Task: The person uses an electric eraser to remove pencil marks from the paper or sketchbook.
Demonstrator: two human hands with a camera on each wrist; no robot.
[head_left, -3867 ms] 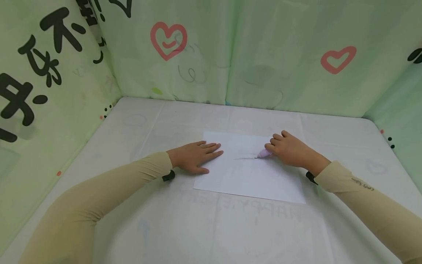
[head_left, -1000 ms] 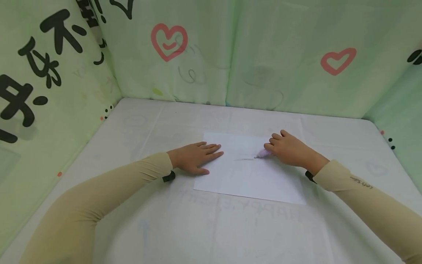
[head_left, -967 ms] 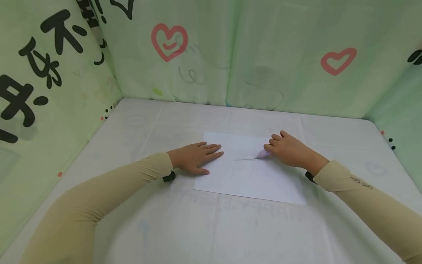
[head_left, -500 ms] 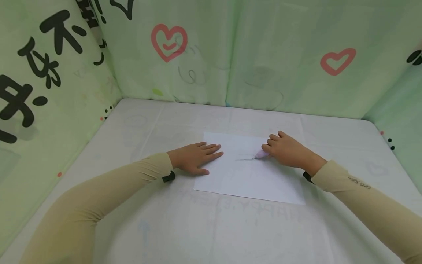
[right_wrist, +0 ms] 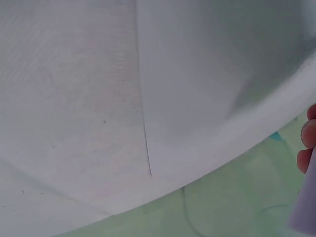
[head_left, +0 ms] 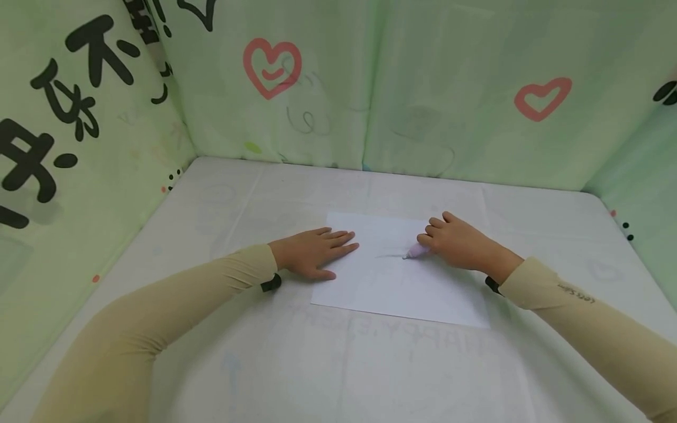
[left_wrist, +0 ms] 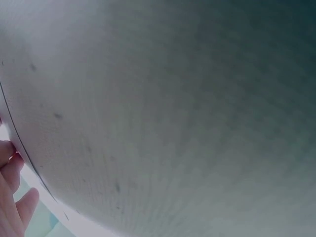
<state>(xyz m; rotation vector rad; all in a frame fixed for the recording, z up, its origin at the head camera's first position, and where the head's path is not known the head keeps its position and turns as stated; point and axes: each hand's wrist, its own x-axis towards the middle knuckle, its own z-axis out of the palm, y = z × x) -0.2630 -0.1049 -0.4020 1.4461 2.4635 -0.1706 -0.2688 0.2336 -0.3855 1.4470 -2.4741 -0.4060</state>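
My left hand rests flat with spread fingers on the left edge of a white sheet of paper. In the left wrist view only some fingers of it show, at the lower left. My right hand grips a thick lavender pen-shaped tool, tilted, its pale conical tip at the paper. A thin grey line runs leftward from near that tip. The right wrist view shows the tool's thick end under curled fingertips; its exact kind is unclear.
The paper lies on a white-covered table with faint printed marks. A pale green curtain with red hearts stands behind the table, and green cloth with black characters hangs along the left.
My right hand has moved slightly left and toward me, taking the tool's tip with it. The grey line's right part looks shorter and fainter than in the earliest frame. The left hand stays put.
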